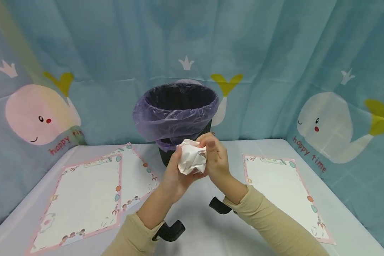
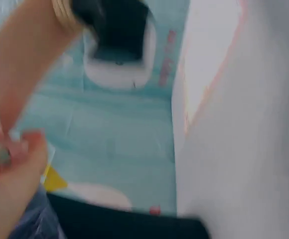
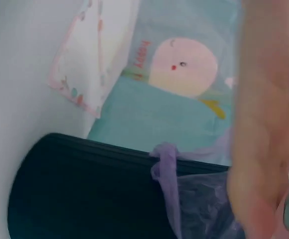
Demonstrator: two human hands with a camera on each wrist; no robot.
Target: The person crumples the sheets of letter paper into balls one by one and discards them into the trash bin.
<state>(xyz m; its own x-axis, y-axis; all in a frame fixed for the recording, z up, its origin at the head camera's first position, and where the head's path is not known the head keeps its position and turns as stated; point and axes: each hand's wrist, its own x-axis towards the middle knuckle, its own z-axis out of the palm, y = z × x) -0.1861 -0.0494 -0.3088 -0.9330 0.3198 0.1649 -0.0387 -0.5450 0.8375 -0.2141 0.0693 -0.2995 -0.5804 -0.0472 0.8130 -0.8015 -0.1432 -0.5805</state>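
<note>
Both hands hold a crumpled ball of white paper (image 1: 192, 157) in front of a dark trash can (image 1: 166, 156). The left hand (image 1: 174, 179) grips the ball from the left and below, its thumb along the side. From the right, the right hand (image 1: 217, 160) presses on the ball with its fingers curled over it. A purple plastic bag (image 1: 176, 122) lines the can and folds over its rim. In the right wrist view a bit of the printed paper shows at the lower right corner; the left wrist view is blurred.
Two overlapping sheets of paper with pink decorated borders (image 1: 83, 199) lie on the left of the white table (image 1: 192, 227). Another bordered sheet (image 1: 284, 192) lies on the right. A teal curtain (image 1: 115, 53) with whale prints hangs behind and on both sides.
</note>
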